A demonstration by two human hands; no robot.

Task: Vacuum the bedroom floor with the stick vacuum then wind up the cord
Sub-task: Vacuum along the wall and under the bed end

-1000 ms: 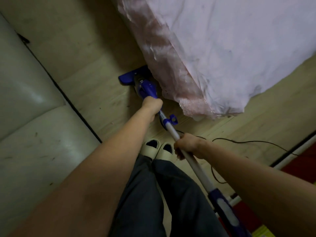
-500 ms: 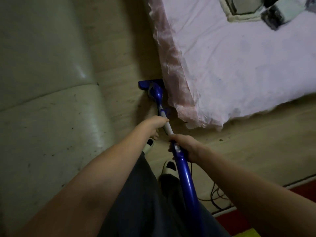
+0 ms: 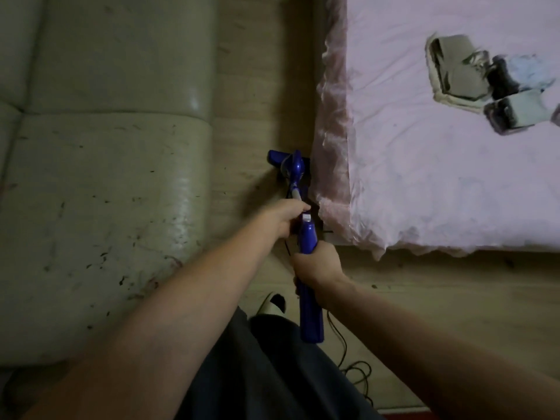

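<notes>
While standing steeper than half a second ago, stick vacuum (image 3: 306, 237) with its blue floor head (image 3: 283, 160) down on the wooden floor (image 3: 257, 86), tucked against the corner of the pink-covered bed (image 3: 424, 162) in the strip between bed and pale sofa (image 3: 106, 192). Head pulled back from a second ago, then half under the bed's edge, now beside the corner and mostly in the open. Left hand (image 3: 285, 215) curled round the shaft just above the blue body; right hand (image 3: 318, 265) slid up from the pale tube onto the blue handle, wrapped round it. Cord (image 3: 351, 359) trailing loose on the floor behind the handle, a few loops by the dark trouser leg (image 3: 257, 374), not wound at all. One slipper (image 3: 272, 303) showing below the left forearm. Folded clothes (image 3: 472, 83) lying on the bed, well apart from the work.

Probably the end of a pull stroke along the bed edge; vacuuming seemingly under way, cord winding yet to come. Worth watching that loose cord underfoot.
</notes>
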